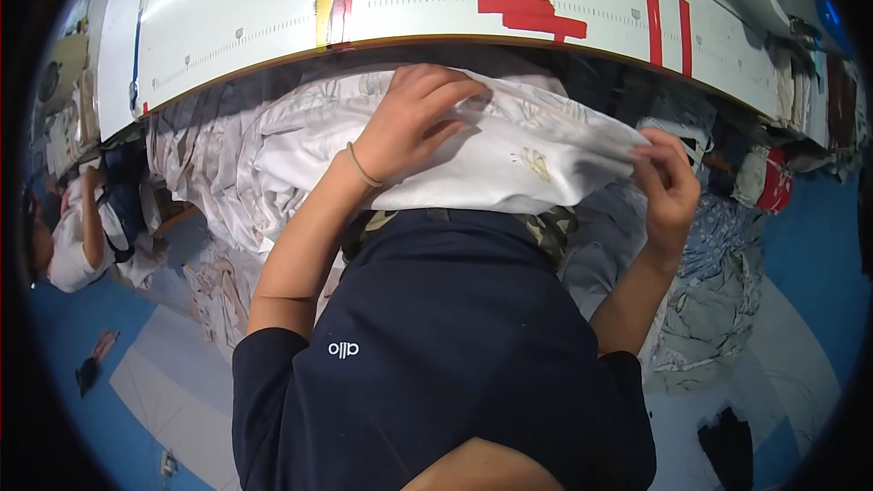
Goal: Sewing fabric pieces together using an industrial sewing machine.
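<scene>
A white cloth (509,164) with pale leaf prints and a small yellowish motif lies gathered across my lap, below the table edge. My left hand (423,118) rests on its upper part, fingers bent over it and the thumb held apart. At the cloth's right end, my right hand (668,177) pinches its edge between thumb and fingers, drawing that corner slightly up. The cloth's folds run on to the left in a bunched heap (214,164). Some of its far side is hidden under the table.
A long white table (273,9) with a printed ruler scale and red and yellow tape strips spans the front. Greyish-blue fabric bundles (709,300) sit at my right, a red-and-white bundle (764,180) beyond. Another person (82,227) works at far left. Dark cloth (727,445) lies on the floor.
</scene>
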The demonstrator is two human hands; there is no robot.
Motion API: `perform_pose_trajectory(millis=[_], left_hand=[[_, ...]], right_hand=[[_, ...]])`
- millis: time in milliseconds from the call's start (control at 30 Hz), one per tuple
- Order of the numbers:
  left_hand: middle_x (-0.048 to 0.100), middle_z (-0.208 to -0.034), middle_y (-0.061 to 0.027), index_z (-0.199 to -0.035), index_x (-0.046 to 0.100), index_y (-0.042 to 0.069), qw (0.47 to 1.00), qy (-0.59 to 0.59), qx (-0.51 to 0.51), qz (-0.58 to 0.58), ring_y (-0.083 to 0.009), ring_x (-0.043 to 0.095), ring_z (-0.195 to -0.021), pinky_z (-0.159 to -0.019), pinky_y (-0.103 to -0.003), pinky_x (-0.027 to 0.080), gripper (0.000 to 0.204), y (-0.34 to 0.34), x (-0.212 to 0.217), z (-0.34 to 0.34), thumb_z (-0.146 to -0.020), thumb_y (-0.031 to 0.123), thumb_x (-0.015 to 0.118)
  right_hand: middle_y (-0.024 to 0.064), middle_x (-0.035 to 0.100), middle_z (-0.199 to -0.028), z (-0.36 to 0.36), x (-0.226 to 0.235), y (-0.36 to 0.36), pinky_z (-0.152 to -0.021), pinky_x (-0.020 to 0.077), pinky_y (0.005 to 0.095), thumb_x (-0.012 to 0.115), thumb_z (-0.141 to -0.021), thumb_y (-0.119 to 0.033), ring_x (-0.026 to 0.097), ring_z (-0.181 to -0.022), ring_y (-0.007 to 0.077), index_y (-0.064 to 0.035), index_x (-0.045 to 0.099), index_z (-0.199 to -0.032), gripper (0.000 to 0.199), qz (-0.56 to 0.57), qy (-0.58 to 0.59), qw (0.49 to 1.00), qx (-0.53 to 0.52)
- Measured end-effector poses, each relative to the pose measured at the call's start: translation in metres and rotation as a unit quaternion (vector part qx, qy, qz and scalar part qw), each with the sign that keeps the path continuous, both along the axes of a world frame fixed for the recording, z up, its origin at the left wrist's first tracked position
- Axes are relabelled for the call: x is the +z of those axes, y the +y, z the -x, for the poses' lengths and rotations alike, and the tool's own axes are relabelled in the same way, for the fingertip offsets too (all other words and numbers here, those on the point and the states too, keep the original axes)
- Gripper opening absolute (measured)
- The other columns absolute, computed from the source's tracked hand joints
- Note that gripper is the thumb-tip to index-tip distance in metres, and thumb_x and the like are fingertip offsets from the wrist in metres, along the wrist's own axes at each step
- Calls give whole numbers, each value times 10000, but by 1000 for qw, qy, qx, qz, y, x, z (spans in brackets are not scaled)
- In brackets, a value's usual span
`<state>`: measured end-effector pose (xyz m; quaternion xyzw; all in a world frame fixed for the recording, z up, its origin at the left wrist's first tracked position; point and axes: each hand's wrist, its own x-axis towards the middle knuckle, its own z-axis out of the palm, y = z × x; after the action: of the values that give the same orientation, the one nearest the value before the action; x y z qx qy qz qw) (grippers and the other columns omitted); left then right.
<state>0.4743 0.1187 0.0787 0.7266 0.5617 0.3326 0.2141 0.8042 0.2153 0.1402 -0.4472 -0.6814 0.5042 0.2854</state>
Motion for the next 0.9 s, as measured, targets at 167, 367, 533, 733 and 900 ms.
perform_pose_trajectory(millis=[167, 367, 533, 733, 900], left_hand=[[647, -1117, -99, -1226, 637, 105, 998, -5, 19, 59, -305, 597, -1022, -895, -414, 466, 413, 21, -19, -21, -822, 112, 725], [674, -927, -144, -1117, 668, 58, 976, -94, 41, 190, -295, 631, -816, -768, -366, 504, 261, 42, -34, -26, -870, 133, 708], [646, -803, -177, -1017, 637, 45, 961, -111, 81, 239, -352, 639, -790, -725, -383, 493, 209, 47, -34, -24, -866, 171, 706], [591, -842, -139, -900, 557, 41, 978, -130, 13, 163, -354, 579, -790, -709, -398, 470, 169, 35, -26, -19, -829, 81, 706], [595, -925, -125, -891, 546, 38, 987, -83, -62, 124, -334, 586, -908, -769, -383, 492, 216, 23, -12, -23, -795, 27, 739]], right_hand=[[-1, 639, -980, -5, -39, 14, -649, 355, 179, 667, -917, -53, 477, -759, 34, -2, 683, -1009, 106, 85, -40, 993, -69], [-30, 628, -911, 6, -60, 32, -740, 425, 184, 659, -917, -53, 541, -833, 44, -13, 694, -997, 96, 45, -32, 995, -84], [53, 678, -1000, 4, -78, 41, -823, 470, 228, 680, -892, -47, 614, -907, 124, -15, 699, -983, 98, -73, -90, 991, -60], [129, 691, -1074, 9, -61, 23, -873, 505, 298, 665, -886, 20, 649, -984, 212, -7, 666, -976, 93, -273, -75, 959, -2], [103, 678, -997, -1, -59, -4, -861, 494, 273, 617, -906, 70, 639, -942, 191, 3, 635, -1044, 154, -52, 26, 998, 25]])
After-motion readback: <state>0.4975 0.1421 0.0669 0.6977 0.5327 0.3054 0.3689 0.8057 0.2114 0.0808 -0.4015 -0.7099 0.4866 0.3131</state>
